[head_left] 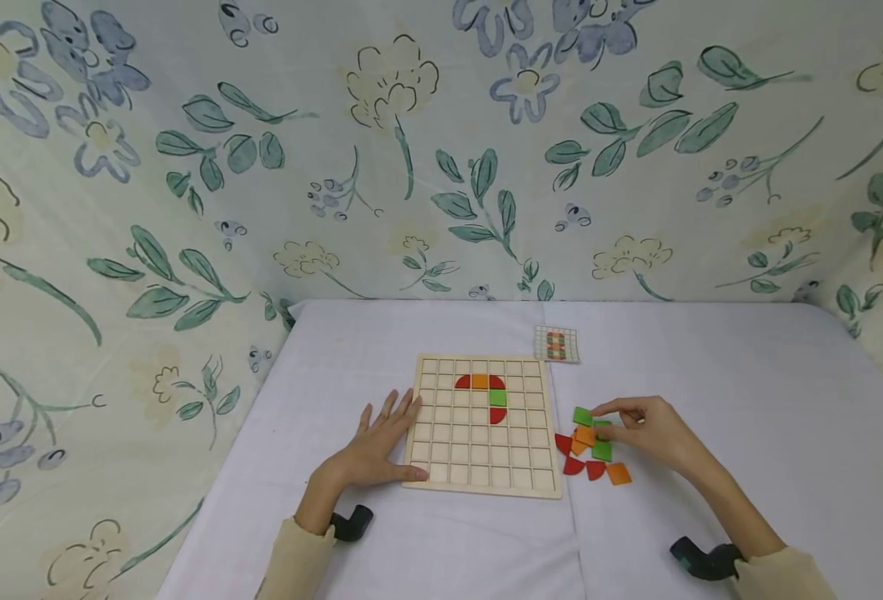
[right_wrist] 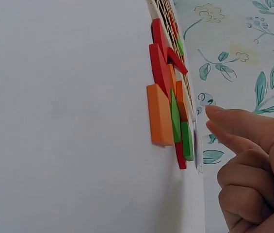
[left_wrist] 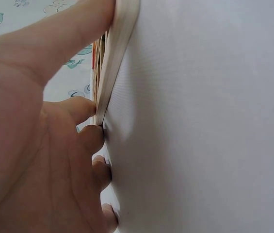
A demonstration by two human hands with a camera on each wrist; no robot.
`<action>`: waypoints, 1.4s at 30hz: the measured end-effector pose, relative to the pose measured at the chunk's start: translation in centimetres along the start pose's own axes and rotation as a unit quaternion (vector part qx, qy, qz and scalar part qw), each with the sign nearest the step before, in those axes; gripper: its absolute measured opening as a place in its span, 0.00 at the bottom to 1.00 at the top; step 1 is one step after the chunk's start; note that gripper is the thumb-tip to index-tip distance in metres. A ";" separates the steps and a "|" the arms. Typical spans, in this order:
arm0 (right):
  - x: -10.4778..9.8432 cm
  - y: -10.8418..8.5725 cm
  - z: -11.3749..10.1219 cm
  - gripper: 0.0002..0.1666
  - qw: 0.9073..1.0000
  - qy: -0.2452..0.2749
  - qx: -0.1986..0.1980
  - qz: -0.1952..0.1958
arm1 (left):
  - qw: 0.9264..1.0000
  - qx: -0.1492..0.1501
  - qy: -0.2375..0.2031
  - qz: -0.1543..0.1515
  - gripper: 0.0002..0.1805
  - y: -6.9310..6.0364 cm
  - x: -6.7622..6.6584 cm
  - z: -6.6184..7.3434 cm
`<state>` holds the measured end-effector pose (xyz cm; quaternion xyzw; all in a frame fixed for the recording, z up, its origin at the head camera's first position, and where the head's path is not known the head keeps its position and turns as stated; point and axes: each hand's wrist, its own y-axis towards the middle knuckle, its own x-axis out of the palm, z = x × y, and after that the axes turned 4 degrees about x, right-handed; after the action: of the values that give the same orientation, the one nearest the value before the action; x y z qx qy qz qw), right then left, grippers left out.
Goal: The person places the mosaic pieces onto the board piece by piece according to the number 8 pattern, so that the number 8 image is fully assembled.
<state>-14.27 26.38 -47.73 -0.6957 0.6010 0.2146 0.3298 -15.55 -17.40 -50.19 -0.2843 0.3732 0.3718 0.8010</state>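
Note:
My left hand (head_left: 373, 446) lies spread at the left edge of a wooden grid board (head_left: 486, 492); in the left wrist view its fingertips touch the board's side (left_wrist: 120, 53). On the board, a red piece (head_left: 463, 382), an orange square (head_left: 479, 381) and another red piece (head_left: 497, 382) form a row, with a green square (head_left: 498, 398) and a red piece (head_left: 497, 415) below its right end. My right hand (head_left: 651, 429) hovers over loose pieces, thumb and index finger slightly apart beside green squares (head_left: 602, 451). The right wrist view shows nothing between those fingertips.
A small pattern card (head_left: 556, 344) lies by the board's top right corner. Right of the board, loose red pieces (head_left: 595, 471) and orange squares (head_left: 619, 473) are piled with green ones. White cloth covers the table (head_left: 749, 375); a floral curtain (head_left: 441, 125) hangs behind.

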 end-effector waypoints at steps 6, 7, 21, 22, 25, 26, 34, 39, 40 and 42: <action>0.5 -0.5 0.7 0.22 1.000 -0.003 0.014 -0.008 | 1.000 -0.002 -0.004 0.001 0.65 -0.1 0.0 0.0; 0.6 -0.5 0.8 0.22 1.000 -0.001 0.015 -0.009 | 1.000 -0.003 -0.003 0.000 0.65 -0.1 0.0 0.0; 1.6 0.0 0.7 0.20 1.000 -0.007 0.000 -0.002 | 1.000 -0.002 0.000 0.000 0.65 -0.1 0.0 0.1; 1.6 -0.1 0.7 0.21 1.000 -0.007 0.002 -0.001 | 1.000 -0.001 0.000 -0.001 0.65 -0.1 0.0 0.1; 1.6 -0.2 0.7 0.21 1.000 -0.007 0.009 0.000 | 1.000 -0.002 0.001 -0.001 0.65 -0.1 0.1 0.1; 1.6 -0.2 0.7 0.21 1.000 -0.006 0.011 0.001 | 1.000 -0.003 0.002 -0.001 0.65 -0.1 0.1 0.1; 1.9 0.2 -0.3 0.24 1.000 0.025 -0.007 -0.014 | 1.000 -0.007 0.004 -0.002 0.65 -0.2 -0.1 0.1; 3.1 1.1 -2.1 0.20 0.998 0.041 -0.023 -0.037 | 1.000 -0.003 -0.001 0.001 0.65 -0.1 -0.1 0.0; 3.4 1.3 -2.5 0.19 0.998 0.041 -0.026 -0.039 | 1.000 -0.002 -0.001 0.002 0.65 -0.1 0.0 0.0; 4.1 1.8 -3.5 0.18 0.998 0.044 -0.033 -0.045 | 1.000 -0.001 -0.003 0.002 0.64 -0.1 0.0 0.0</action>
<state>-15.58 20.93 -48.50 -0.7409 0.5757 0.1887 0.2897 -15.47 -17.42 -50.15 -0.2827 0.3709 0.3750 0.8012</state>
